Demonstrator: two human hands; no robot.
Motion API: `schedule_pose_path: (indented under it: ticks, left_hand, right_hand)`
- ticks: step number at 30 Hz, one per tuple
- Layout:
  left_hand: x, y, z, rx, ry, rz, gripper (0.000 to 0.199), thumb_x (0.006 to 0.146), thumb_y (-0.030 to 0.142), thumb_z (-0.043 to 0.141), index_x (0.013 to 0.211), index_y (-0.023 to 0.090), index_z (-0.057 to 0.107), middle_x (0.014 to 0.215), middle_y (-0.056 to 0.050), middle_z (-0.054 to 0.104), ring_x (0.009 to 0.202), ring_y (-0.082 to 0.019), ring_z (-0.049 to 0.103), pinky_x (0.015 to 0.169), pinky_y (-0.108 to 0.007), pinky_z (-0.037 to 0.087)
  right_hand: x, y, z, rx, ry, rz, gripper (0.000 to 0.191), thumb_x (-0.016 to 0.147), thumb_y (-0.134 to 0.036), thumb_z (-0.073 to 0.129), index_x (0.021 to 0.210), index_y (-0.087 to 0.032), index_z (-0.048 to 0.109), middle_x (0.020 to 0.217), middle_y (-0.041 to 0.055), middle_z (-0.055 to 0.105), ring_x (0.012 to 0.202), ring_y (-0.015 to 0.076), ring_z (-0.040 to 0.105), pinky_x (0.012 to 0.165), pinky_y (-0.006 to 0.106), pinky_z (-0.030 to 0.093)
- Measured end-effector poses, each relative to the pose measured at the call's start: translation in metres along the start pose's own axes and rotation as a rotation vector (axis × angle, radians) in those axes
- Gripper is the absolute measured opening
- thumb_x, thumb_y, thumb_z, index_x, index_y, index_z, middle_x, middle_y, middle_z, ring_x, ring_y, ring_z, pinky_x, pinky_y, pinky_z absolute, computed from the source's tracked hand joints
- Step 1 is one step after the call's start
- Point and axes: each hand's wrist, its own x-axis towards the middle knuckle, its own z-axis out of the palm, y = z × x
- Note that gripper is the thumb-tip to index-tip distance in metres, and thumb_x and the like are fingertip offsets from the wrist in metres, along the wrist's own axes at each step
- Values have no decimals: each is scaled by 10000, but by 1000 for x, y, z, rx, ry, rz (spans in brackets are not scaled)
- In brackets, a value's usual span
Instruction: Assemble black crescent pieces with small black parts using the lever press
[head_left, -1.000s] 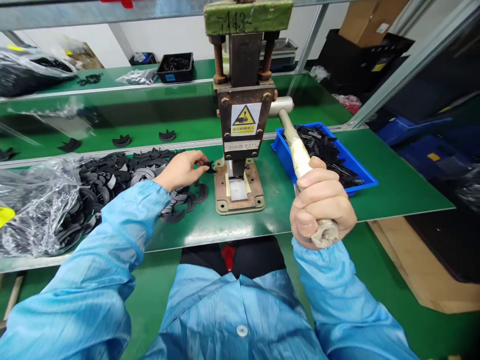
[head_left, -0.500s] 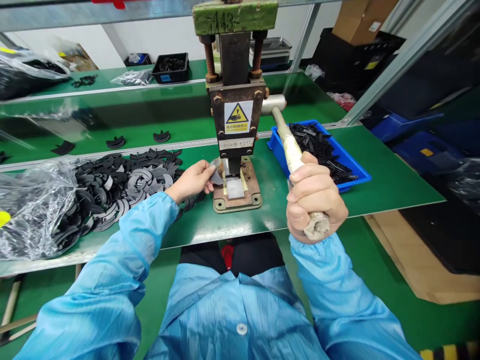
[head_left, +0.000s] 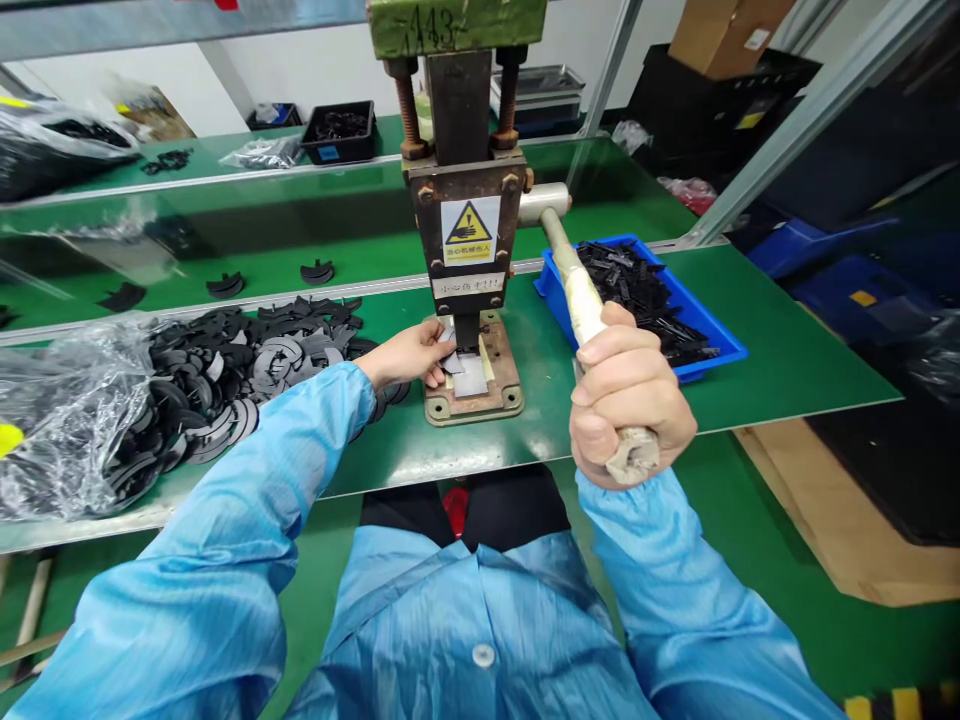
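Observation:
My left hand pinches a flat dark curved piece at the left side of the press base, close under the ram. Its fingers hide part of that piece. A pale square plate lies on the base just in front of the ram. With its fingers wrapped round the lower end of the wrapped press lever, my right hand holds it to the right of the hand press. The lever slants up to the metal hub on the press.
Many dark curved pieces lie heaped left of the press beside a clear plastic bag. A blue bin of black parts stands on the right. Behind are a black tray and a metal rail.
My left hand has moved right, bringing the curved piece over the press base near the ram. My right hand stays on the lever, which has hardly moved.

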Motion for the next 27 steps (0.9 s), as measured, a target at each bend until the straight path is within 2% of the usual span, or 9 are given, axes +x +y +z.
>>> schedule_pose_path:
  ticks: [6, 10, 13, 15, 17, 20, 22, 24, 27]
  left_hand:
    - [2, 12, 0, 50, 15, -77, 283, 989, 295, 819, 967, 222, 547, 575, 58, 611, 452, -119, 637, 462, -189, 490]
    - [5, 14, 3, 51, 24, -137, 236, 1005, 252, 779, 942, 220, 554, 541, 60, 586, 432, -113, 605, 460, -189, 474]
    - [5, 14, 7, 44, 21, -179, 258, 984, 286, 805, 940, 220, 559, 522, 52, 582, 424, -121, 596, 459, -198, 470]
    - [2, 16, 8, 35, 23, -154, 264, 969, 303, 821, 964, 218, 571, 539, 46, 593, 434, -125, 603, 466, -207, 480]
    - [-4, 17, 4, 0, 12, -73, 281, 948, 324, 839, 972, 209, 584, 629, 22, 647, 484, -129, 637, 500, -228, 517]
    - [-18, 17, -18, -1, 29, 84, 285, 945, 397, 816, 954, 187, 623, 858, -50, 733, 623, -138, 688, 568, -258, 547]
    - [-31, 12, -39, 174, 163, 151, 268, 964, 437, 762, 977, 187, 666, 919, -59, 742, 690, -147, 680, 601, -264, 523]
    - [-45, 1, -56, 501, 318, 140, 258, 968, 460, 727, 994, 204, 705, 916, -53, 743, 752, -174, 672, 660, -284, 509]
    - [-62, -22, -64, 997, 397, 41, 344, 961, 559, 703, 972, 216, 734, 1013, -95, 753, 917, -252, 706, 797, -342, 526]
  right_hand:
    - [-1, -3, 3, -23, 13, 30, 282, 955, -380, 709, 738, -269, 567, 746, -71, 615, 971, 165, 711, 1211, 587, 559]
    - [-1, -3, 5, -32, 43, 41, 311, 952, -403, 700, 720, -269, 544, 724, -82, 583, 965, 138, 708, 1222, 530, 563]
    - [0, -3, 3, -31, 29, 48, 300, 950, -398, 709, 726, -269, 555, 722, -77, 593, 953, 153, 710, 1214, 569, 562]
    - [1, -3, 1, -26, -3, 35, 283, 947, -380, 718, 739, -263, 566, 740, -70, 619, 959, 166, 715, 1210, 604, 557]
    - [2, -2, -2, -27, -27, 11, 272, 948, -370, 722, 750, -255, 574, 759, -63, 639, 972, 168, 721, 1207, 610, 555]
    - [2, 0, -3, -24, -26, -11, 282, 945, -380, 733, 750, -251, 574, 754, -62, 637, 975, 165, 727, 1202, 592, 558]
    - [2, 0, -3, -12, -20, -1, 291, 939, -378, 741, 742, -248, 571, 749, -64, 635, 975, 162, 727, 1204, 584, 556]
    - [2, 1, -1, 4, -12, 8, 295, 936, -366, 744, 733, -243, 568, 750, -64, 637, 980, 161, 725, 1206, 584, 550]
    - [1, 2, 2, 15, 19, -9, 316, 937, -375, 742, 718, -242, 557, 744, -65, 628, 968, 160, 721, 1189, 589, 557]
